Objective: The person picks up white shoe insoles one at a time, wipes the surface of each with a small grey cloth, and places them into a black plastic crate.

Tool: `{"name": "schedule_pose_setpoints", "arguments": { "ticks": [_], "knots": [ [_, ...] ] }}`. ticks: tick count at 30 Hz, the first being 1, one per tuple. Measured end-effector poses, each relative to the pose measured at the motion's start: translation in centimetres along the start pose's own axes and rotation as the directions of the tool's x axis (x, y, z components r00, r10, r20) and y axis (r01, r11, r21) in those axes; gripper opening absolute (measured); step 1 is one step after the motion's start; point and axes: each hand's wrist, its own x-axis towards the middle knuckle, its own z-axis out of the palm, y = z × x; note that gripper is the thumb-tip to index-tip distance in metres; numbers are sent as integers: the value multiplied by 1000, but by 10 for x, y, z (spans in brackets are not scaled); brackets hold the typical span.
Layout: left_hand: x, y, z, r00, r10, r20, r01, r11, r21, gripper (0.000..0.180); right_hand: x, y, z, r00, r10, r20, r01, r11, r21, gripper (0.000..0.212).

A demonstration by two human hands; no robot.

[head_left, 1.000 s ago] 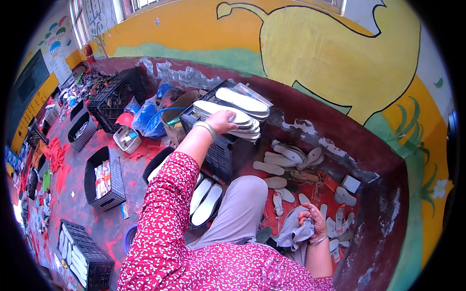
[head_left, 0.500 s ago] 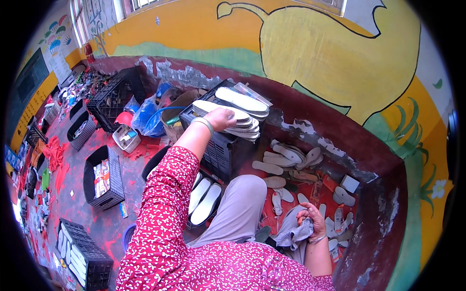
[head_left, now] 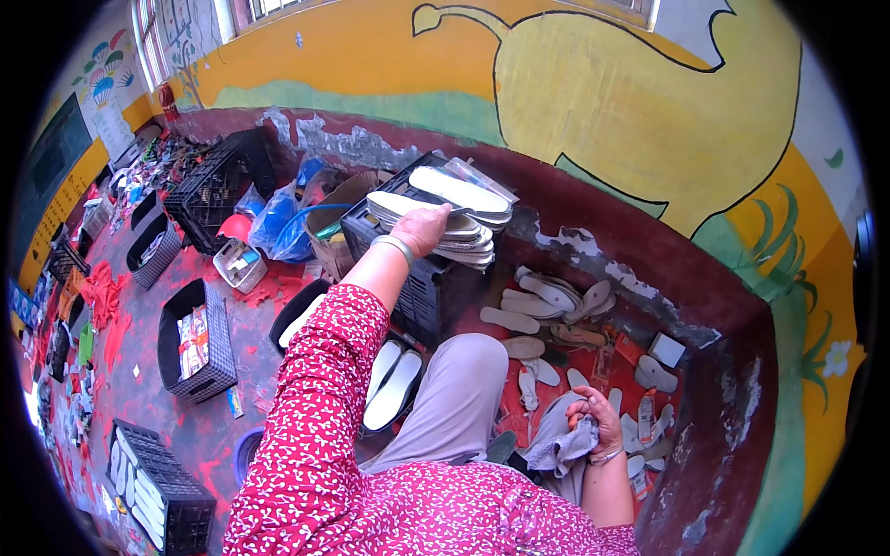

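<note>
My left hand (head_left: 422, 231) reaches out over stacked white insoles (head_left: 468, 243) on top of an upturned-looking dark crate (head_left: 415, 295). Its fingers are bent at the pile, and a thin dark thing (head_left: 461, 211) shows at the fingertips, too small to name. Another white insole pile (head_left: 459, 190) lies just behind. At the lower right my right hand (head_left: 598, 422) is closed on a bunched grey cloth (head_left: 564, 443) beside my leg. Left of my knee, a dark basket holds white insoles (head_left: 393, 387).
Loose insoles and soles (head_left: 556, 295) litter the floor at right, near the peeling wall (head_left: 649, 306). To the left stand a woven basket (head_left: 222, 352), a black crate of white insoles (head_left: 185, 514) and a small white basket (head_left: 243, 271). Blue plastic bags (head_left: 278, 227) lie beyond.
My left hand has shifted slightly over the insole pile, and a thin dark thing now shows at its fingertips. My left forearm has swung a little to the right. The right hand stays still.
</note>
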Motion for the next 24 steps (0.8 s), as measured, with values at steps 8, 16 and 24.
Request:
{"name": "schedule_pose_setpoints", "arguments": {
  "ticks": [8,16,24],
  "knots": [
    [-2,-18,-5,970,238,50,-239,971,13,29,2,1,1,1000,-10,-2,10,1000,-3,43],
    [5,-1,-15,971,187,146,-204,973,110,21,0,3,0,999,-17,-39,16,1000,-27,42],
    [6,-7,-9,997,59,44,-58,998,-38,23,-1,2,1,999,-14,-31,13,1000,-23,40]
  ]
}}
